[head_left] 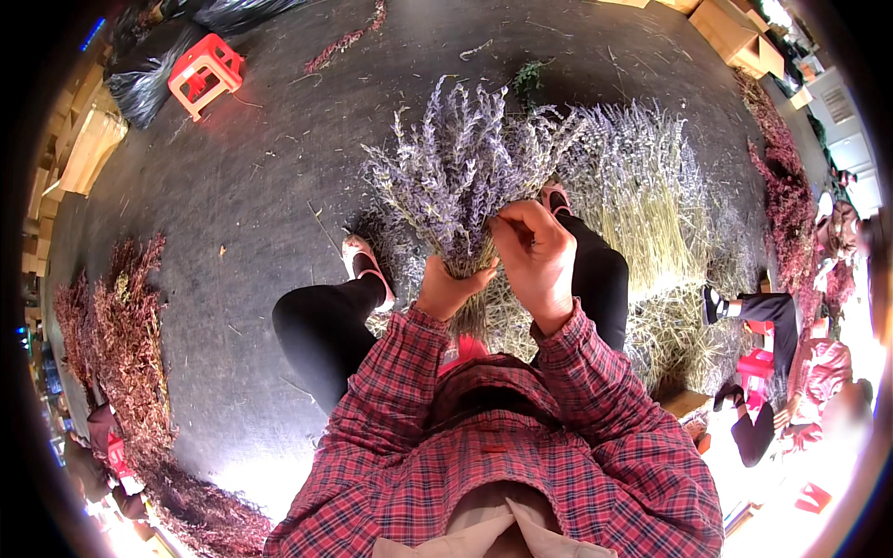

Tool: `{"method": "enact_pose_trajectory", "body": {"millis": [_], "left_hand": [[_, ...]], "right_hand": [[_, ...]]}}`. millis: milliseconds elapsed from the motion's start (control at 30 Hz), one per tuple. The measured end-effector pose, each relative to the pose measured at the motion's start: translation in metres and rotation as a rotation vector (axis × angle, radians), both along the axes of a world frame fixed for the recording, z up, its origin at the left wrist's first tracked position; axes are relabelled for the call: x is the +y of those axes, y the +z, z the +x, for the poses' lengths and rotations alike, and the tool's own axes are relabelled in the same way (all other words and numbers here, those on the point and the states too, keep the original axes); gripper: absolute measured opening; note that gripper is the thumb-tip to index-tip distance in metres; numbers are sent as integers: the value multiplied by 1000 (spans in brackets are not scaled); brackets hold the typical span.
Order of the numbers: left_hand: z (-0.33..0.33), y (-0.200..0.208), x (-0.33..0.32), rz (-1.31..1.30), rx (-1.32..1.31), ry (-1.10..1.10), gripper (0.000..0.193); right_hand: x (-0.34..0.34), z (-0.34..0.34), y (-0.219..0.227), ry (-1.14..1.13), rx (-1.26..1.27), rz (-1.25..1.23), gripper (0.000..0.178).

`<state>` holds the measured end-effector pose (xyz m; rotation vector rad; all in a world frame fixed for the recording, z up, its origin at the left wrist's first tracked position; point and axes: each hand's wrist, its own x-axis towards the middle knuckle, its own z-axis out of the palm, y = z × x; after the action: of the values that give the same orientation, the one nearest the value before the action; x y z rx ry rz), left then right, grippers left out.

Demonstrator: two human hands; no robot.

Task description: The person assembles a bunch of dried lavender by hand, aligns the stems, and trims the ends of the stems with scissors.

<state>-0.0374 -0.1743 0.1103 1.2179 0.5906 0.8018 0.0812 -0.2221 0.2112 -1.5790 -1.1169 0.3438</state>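
Observation:
In front of me stands a bunch of dried lavender [446, 172], its purple flower heads fanned out at the top. My left hand [448, 290] is wrapped round its stems, which come out below the fist. My right hand [538, 253] is at the right side of the bunch, just under the flowers, thumb and fingertips pinched together against it. Whatever lies in that pinch is too small to make out. To the right of the bunch a large pile of lavender [642, 186] is spread on the floor, flower heads at the far end and pale stems toward me.
Loose straw-like stems [670, 335] litter the floor beside my right leg. A red plastic stool [206, 74] stands far left by black plastic bags [149, 79]. Reddish dried bunches [130, 335] lie at left, more dark red ones [781, 186] at right. Another person [809, 391] sits at right; cardboard boxes [730, 33] stand behind.

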Motion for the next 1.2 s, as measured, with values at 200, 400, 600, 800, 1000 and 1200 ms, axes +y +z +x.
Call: {"method": "enact_pose_trajectory", "body": {"millis": [200, 400, 600, 800, 1000, 1200], "left_hand": [[-2, -3, 1, 18, -3, 21, 21], [-3, -7, 1, -40, -35, 65, 23], [-4, -13, 3, 53, 15, 42, 32], [1, -2, 2, 146, 69, 90, 32], [1, -4, 1, 106, -22, 86, 33], [1, -8, 1, 176, 1, 101, 37]], "right_hand": [[2, -3, -7, 1, -7, 24, 7], [2, -11, -1, -61, 162, 58, 13], [-1, -14, 2, 53, -34, 164, 12], [1, -14, 6, -7, 31, 83, 12], [-2, -11, 7, 31, 197, 62, 9], [-5, -9, 10, 59, -26, 110, 9]]}}
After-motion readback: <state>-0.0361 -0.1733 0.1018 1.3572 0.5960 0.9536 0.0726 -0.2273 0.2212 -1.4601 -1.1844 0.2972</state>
